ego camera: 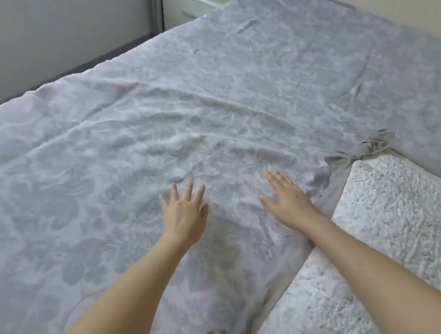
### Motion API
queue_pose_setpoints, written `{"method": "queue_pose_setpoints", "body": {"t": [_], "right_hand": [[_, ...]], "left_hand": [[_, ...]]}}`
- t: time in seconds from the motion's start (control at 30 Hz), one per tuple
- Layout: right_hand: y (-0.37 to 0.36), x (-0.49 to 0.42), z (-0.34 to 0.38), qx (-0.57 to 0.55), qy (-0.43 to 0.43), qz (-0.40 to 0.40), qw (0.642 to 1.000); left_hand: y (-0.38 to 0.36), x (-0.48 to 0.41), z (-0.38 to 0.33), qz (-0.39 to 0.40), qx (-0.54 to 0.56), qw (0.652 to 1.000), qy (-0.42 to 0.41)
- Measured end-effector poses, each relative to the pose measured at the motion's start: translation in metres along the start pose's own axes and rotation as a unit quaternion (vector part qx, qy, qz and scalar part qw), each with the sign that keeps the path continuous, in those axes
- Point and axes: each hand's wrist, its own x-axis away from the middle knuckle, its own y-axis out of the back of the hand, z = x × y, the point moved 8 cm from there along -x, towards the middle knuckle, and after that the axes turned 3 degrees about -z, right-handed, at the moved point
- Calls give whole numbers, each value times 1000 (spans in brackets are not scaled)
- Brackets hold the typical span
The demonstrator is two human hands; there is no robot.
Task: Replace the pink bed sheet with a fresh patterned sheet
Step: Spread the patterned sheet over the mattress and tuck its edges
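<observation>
Sheet in pale grey-lilac with a faint floral pattern lies spread over most of the mattress and reaches the far edge and the left edge. It has many soft wrinkles and one long crease that runs across its middle. At the near right the sheet does not cover the mattress, so the white, rough-textured surface shows there. The sheet's edge runs diagonally beside this bare part and is bunched into a small knot-like fold at the inner corner.

The left hand lies palm down on the sheet with straight, spread fingers and grips nothing. The right hand is also flat on the sheet with its fingers extended, just beside the diagonal edge. The two hands are near each other but apart.

A cream nightstand stands beyond the far corner; the small things on it are too cropped to name.
</observation>
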Motion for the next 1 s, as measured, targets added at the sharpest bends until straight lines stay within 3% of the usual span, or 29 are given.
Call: {"method": "queue_pose_setpoints", "body": {"t": [0.1, 0.17, 0.27, 0.33, 0.4, 0.47, 0.5, 0.57, 0.63, 0.7, 0.83, 0.93, 1.0], "right_hand": [[-41, -44, -16, -11, -154, 21, 988], [-89, -39, 22, 69, -145, 13, 987], [-173, 27, 174, 67, 119, -1, 991], [-210, 86, 249, 59, 292, 2, 955], [-214, 107, 281, 32, 384, 46, 922], [-181, 88, 282, -58, 413, 49, 908], [-153, 63, 276, -110, 393, 25, 913], [-89, -6, 239, -175, 275, -79, 942], [-43, -71, 190, -131, 127, -132, 974], [-18, -122, 134, -51, 18, -147, 988], [19, -190, 10, -6, -145, -164, 976], [14, -216, -43, -11, -225, -117, 967], [-17, -226, -36, 49, -230, -80, 969]], "left_hand": [[-19, -28, 74, -11, -36, 999, -35], [-24, -14, 135, -53, -29, 998, -23], [-36, 38, 228, -77, -12, 995, 66], [-41, 75, 267, -54, 3, 989, 136], [-33, 92, 283, -20, 21, 983, 180], [-15, 82, 279, -28, 31, 980, 194], [1, 65, 271, -55, 35, 980, 186], [39, 18, 234, -130, 35, 984, 113], [68, -34, 181, -169, 36, 985, 21], [78, -80, 127, -159, 29, 986, -43], [46, -161, 47, -113, -32, 979, -166], [11, -203, 66, -111, -28, 985, -130], [0, -216, 86, -145, -14, 984, -101]]}}
